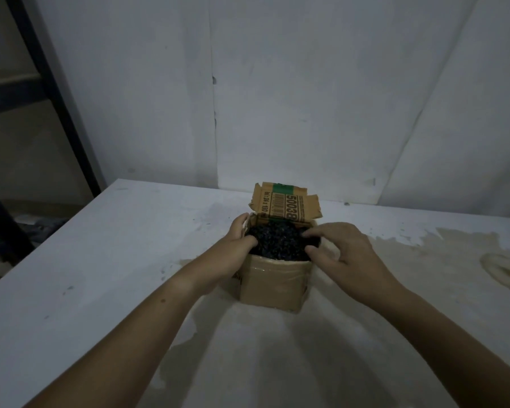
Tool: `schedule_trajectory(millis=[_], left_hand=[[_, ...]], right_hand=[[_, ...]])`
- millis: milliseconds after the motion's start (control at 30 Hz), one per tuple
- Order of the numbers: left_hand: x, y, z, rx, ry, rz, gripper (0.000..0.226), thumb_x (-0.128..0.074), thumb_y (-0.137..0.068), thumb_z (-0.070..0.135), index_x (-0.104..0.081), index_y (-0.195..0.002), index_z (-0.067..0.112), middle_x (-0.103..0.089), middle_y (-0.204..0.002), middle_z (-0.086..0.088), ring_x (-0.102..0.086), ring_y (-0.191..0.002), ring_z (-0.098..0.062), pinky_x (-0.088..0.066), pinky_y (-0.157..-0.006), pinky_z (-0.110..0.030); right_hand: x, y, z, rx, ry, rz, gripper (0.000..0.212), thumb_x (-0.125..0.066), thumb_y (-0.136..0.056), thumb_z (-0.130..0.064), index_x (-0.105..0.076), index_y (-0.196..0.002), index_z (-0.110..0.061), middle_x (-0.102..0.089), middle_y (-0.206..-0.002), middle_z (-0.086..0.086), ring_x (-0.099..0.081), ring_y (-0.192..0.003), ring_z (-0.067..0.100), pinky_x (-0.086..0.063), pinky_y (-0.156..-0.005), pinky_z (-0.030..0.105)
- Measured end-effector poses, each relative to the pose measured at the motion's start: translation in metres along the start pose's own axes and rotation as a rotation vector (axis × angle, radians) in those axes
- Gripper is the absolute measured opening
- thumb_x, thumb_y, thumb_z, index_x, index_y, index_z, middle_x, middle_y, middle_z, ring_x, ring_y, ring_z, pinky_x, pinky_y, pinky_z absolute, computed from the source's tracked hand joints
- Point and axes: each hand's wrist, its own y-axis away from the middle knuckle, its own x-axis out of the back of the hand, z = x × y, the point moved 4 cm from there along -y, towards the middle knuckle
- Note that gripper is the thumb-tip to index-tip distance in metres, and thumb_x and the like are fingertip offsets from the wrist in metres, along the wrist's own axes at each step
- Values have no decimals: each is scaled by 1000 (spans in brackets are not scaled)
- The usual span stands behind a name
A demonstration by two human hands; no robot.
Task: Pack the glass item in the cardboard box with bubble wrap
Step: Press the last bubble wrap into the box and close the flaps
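Note:
A small cardboard box [274, 282] stands in the middle of the table, its printed back flap [286, 206] raised. Dark bubble wrap [280, 241] fills the box's mouth up to the rim. The glass item is hidden under the wrap. My left hand [237, 241] is at the box's left rim, fingers curled down into the wrap and thumb against the left wall. My right hand [340, 253] hovers over the right rim, with bent fingertips touching the wrap's right edge.
The white table [115, 260] has a brownish stained patch at the front and right [424, 275]. A white wall [306, 98] rises just behind the table. A dark metal rack [56, 92] stands at the left, beyond the table's edge.

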Motion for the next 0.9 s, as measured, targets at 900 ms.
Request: schedule_trajectory(millis=[900], left_hand=[[15,6,19,-304,130,228,24,-42,-101,46,-58,-117,39,-65,-116,18,-57,-112,6,-42,-97,-25]], right_hand=[[11,-22,18,-105,-416,18,24,-72,-84,-4,-69,-103,-18,-71,-92,0,-68,-88,12,-56,-75,29]])
